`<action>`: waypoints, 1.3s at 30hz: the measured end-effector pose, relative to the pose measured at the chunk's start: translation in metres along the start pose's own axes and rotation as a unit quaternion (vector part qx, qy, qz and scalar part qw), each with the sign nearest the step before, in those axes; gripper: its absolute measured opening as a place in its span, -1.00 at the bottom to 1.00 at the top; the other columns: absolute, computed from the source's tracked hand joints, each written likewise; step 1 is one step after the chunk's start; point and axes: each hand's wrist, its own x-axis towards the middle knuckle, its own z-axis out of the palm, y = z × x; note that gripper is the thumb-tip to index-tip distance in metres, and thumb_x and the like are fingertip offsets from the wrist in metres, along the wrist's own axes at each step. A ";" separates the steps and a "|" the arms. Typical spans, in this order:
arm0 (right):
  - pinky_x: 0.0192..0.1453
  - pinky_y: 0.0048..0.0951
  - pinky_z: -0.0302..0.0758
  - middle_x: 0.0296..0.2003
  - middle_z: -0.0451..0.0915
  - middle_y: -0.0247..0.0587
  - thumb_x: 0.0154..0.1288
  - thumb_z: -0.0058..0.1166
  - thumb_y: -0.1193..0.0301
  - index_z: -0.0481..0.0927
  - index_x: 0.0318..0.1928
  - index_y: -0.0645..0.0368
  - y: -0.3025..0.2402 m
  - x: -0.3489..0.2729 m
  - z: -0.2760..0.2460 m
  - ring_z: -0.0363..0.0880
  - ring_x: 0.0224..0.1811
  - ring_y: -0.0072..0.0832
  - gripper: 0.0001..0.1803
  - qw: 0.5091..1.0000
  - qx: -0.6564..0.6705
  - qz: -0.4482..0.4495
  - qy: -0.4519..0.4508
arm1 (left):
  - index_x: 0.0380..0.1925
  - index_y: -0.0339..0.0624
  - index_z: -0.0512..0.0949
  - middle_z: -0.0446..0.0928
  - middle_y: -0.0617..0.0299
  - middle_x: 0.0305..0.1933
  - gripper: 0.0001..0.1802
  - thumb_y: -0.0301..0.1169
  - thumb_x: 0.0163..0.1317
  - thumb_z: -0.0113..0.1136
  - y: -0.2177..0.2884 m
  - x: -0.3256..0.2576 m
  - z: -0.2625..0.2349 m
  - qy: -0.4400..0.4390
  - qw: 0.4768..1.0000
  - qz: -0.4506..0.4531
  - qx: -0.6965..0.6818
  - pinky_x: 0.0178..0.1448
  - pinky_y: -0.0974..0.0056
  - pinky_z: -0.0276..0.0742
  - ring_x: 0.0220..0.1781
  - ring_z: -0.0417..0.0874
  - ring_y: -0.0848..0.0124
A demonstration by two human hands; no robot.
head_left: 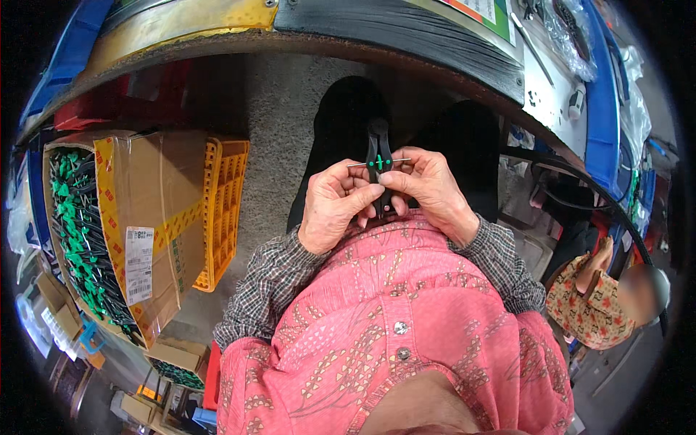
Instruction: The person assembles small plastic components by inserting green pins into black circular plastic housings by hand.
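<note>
Above my lap I hold a black plastic spring clamp [379, 145] with green parts at its middle. A thin metal rod [401, 160] crosses it and sticks out on both sides. My left hand [335, 201] is closed, thumb and fingers pinching the clamp's left side and lower end. From the other side, my right hand [433, 190] is closed on it too, thumb pressed near the green centre. The clamp's lower part is partly hidden behind my fingers.
To the left stands a cardboard box [156, 203] packed with black and green pieces, beside a yellow plastic crate [223, 214]. The worn table edge [391, 54] curves ahead of my knees. A black cable [616, 206] hangs at right, near another person [591, 308] in a patterned top.
</note>
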 end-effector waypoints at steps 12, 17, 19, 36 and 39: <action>-0.65 -0.69 0.34 -0.44 0.57 -0.29 0.32 0.08 0.45 0.49 -0.17 0.33 0.001 -0.002 0.003 0.47 -0.69 -0.67 -0.82 1.000 0.005 -0.017 -0.011 | -0.17 -0.34 0.49 0.53 0.27 -0.43 -0.81 -0.54 0.22 0.18 -0.001 -0.002 0.002 0.005 1.000 0.013 -0.009 -0.59 0.53 0.45 -0.58 0.51 0.62; -0.64 -0.71 0.34 -0.41 0.56 -0.32 0.29 0.11 0.47 0.51 -0.17 0.32 0.001 -0.001 0.003 0.46 -0.66 -0.70 -0.82 0.999 0.030 0.000 -0.014 | -0.18 -0.34 0.49 0.53 0.27 -0.43 -0.82 -0.55 0.22 0.18 0.000 -0.002 0.001 -0.004 1.000 0.016 -0.021 -0.57 0.53 0.45 -0.57 0.51 0.63; -0.62 -0.71 0.34 -0.41 0.56 -0.32 0.28 0.12 0.48 0.51 -0.18 0.32 0.001 -0.002 0.005 0.46 -0.65 -0.71 -0.83 0.999 0.028 -0.008 -0.013 | -0.18 -0.33 0.49 0.53 0.28 -0.42 -0.81 -0.54 0.21 0.19 0.000 -0.002 0.000 -0.010 1.000 0.017 -0.022 -0.56 0.53 0.46 -0.55 0.52 0.63; -0.64 -0.70 0.33 -0.38 0.58 -0.27 0.33 0.04 0.47 0.46 -0.12 0.33 0.001 -0.003 0.004 0.45 -0.66 -0.71 -0.81 0.999 -0.017 -0.020 -0.031 | 0.12 -0.30 0.24 0.51 0.17 -0.20 -0.44 -0.64 0.10 0.19 0.006 0.002 0.004 0.012 0.997 0.070 -0.005 -0.41 0.50 0.52 -0.38 0.53 0.59; -0.64 -0.70 0.33 -0.38 0.57 -0.26 0.35 0.03 0.46 0.46 -0.11 0.33 0.002 -0.003 0.004 0.44 -0.65 -0.71 -0.81 0.999 -0.023 -0.031 -0.032 | 0.12 -0.31 0.28 0.52 0.18 -0.21 -0.46 -0.61 0.12 0.21 0.007 0.004 0.003 0.004 0.998 0.063 -0.003 -0.42 0.52 0.50 -0.39 0.52 0.60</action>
